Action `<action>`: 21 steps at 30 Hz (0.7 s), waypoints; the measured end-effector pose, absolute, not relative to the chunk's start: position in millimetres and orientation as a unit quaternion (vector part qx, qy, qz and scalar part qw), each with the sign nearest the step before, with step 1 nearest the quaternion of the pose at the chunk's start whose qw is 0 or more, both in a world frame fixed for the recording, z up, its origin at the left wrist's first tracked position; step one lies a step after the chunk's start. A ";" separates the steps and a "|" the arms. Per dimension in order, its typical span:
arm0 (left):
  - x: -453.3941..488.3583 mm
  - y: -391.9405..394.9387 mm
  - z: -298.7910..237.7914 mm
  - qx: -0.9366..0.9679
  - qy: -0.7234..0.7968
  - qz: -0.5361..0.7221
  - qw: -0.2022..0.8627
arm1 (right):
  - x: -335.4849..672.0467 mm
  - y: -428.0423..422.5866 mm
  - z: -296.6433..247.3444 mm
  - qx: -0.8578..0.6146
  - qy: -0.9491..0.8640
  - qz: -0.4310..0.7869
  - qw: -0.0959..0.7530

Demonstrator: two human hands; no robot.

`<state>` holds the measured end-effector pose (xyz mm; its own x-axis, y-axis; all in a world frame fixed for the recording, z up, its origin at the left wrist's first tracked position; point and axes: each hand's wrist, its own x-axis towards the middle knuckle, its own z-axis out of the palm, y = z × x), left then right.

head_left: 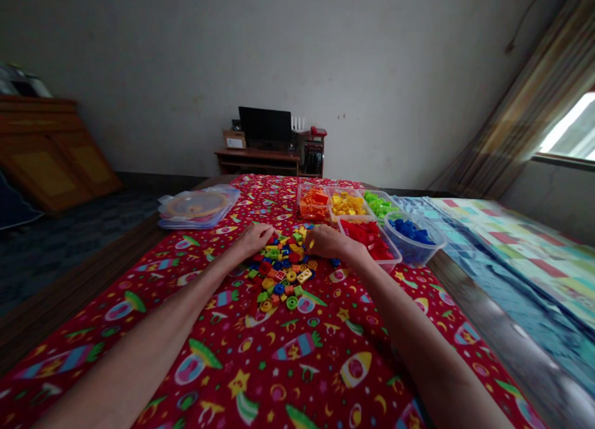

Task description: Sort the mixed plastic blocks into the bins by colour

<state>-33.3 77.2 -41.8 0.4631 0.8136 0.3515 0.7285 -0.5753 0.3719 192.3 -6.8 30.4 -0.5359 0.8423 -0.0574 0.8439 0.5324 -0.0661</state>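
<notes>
Head view: left hand (255, 237) and right hand (328, 242) touch mixed bricks (283, 271).

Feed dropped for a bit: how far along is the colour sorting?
Sorted: orange pieces, yellow pieces, green pieces, red pieces, blue pieces, each in its own tub. In hand: left hand and right hand on the mixed pile. Left: that whole pile.

Five tubs (391, 260), one loose pile (283, 269) of blocks, a left hand (255, 238) and right hand (328, 242), maybe three stacked lids (198, 207).
</notes>
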 end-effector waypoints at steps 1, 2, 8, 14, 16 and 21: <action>-35.1 78.1 -43.2 0.849 0.455 0.255 0.086 | 196.5 -6.1 33.5 0.494 0.867 -0.058 -0.008; -36.4 78.8 -44.5 0.846 0.457 0.258 0.088 | 200.5 -5.3 36.1 0.505 0.860 -0.071 -0.024; -39.3 82.6 -50.7 0.844 0.452 0.271 0.096 | 211.6 0.9 32.7 0.513 0.846 -0.118 -0.086; -38.9 83.7 -52.7 0.852 0.432 0.282 0.091 | 222.3 3.1 41.3 0.517 0.839 -0.071 -0.153; -38.9 83.5 -53.5 0.855 0.425 0.284 0.089 | 236.7 2.3 53.6 0.542 0.816 -0.019 -0.198; -39.9 84.4 -58.1 0.858 0.408 0.302 0.080 | 305.4 -8.5 79.6 0.675 0.672 0.087 -0.292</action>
<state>-39.9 84.4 -58.1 0.4840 0.7489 0.4528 0.6518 -0.6537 0.3845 305.4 -8.5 79.6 0.0824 0.8561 0.5102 0.9581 0.0728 -0.2769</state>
